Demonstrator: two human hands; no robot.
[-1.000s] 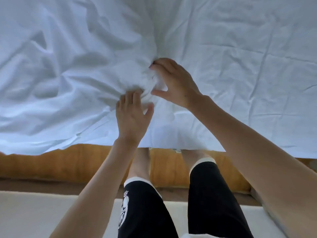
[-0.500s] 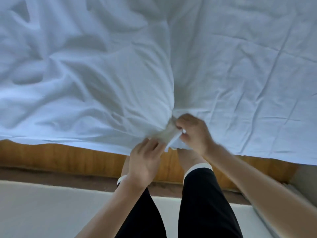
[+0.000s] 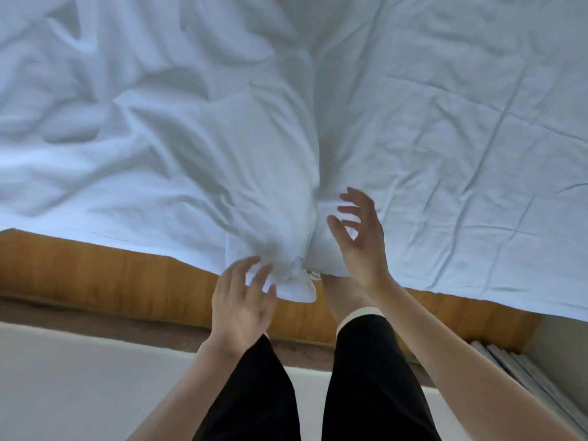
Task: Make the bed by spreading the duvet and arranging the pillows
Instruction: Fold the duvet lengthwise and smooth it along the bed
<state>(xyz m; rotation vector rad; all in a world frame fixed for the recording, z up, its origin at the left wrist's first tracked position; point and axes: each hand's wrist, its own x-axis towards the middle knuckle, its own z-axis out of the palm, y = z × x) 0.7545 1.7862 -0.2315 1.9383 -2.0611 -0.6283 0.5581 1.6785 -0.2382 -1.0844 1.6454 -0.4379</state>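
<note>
The duvet (image 3: 197,160) looks light, soft and limp, best pinched at the bunched corner (image 3: 292,281) hanging between the left hand (image 3: 241,300) and right hand (image 3: 362,240), both open, holding nothing.

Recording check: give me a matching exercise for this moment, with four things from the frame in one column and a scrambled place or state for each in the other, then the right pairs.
Things:
1. duvet corner
2. left hand
3. right hand
4. wooden bed frame

Places or states:
A. open, fingers spread, over the white bedding
B. brown band below the bedding's edge
C. bunched and hanging over the bed's edge
D. open, fingers spread, just left of the bunched cloth

Pairs: 1-C, 2-D, 3-A, 4-B
</note>
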